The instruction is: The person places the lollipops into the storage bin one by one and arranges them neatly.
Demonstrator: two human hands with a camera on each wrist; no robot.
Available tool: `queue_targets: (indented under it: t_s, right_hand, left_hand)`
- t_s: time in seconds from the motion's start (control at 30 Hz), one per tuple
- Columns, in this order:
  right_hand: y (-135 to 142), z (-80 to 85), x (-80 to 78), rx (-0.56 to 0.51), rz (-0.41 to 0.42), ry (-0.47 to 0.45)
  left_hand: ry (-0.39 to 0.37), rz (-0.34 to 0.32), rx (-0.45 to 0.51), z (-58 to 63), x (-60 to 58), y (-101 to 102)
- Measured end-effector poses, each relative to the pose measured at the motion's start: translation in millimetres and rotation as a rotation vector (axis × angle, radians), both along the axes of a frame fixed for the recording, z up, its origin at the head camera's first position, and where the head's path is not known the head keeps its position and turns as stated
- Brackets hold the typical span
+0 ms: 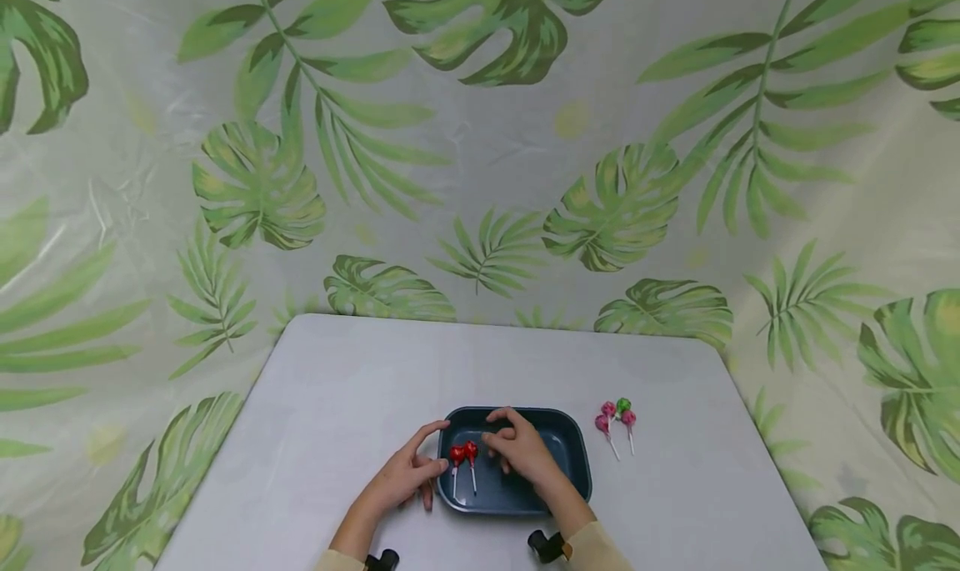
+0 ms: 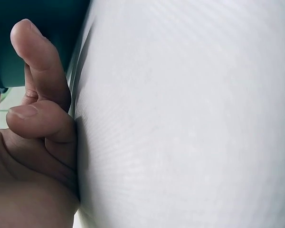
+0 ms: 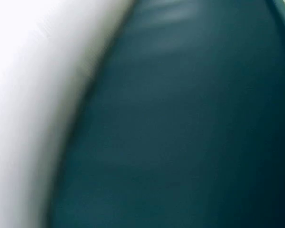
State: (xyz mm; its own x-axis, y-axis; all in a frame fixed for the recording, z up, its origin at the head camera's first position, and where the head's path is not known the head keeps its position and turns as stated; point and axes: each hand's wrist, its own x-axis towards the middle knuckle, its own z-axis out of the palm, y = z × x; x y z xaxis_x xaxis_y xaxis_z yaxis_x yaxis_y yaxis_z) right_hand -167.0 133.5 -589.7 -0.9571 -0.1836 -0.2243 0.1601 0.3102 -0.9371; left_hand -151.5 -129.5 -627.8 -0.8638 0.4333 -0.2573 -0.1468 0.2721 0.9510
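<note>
Two red lollipops lie side by side in the left part of a dark blue rectangular tray, sticks toward the near side. My left hand is at the tray's left end, index finger and thumb spread along the rim. In the left wrist view its other fingers bend loosely beside the tray's outer wall. Over the middle of the tray is my right hand, fingers loosely bent, with nothing visible between them. The right wrist view is blurred and shows only the tray and a pale surface.
Several lollipops, pink ones and a green one, lie in a cluster on the white table right of the tray. A leaf-patterned curtain hangs behind the table. Each wrist carries a small black camera.
</note>
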Motion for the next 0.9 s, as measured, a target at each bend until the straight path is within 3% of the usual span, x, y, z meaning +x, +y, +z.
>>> queue_targets:
  t_s: [0.63,0.9]
  right_hand:
    - [70.4,49.9,5.0,-0.041,-0.147,0.046]
    - [102.7,58.7,2.6,-0.052,-0.212,0.012]
  left_hand:
    - [0.003,0.015,-0.006,-2.9,2.2,0.7]
    - [0.004,0.015,-0.01,0.8,1.0,2.0]
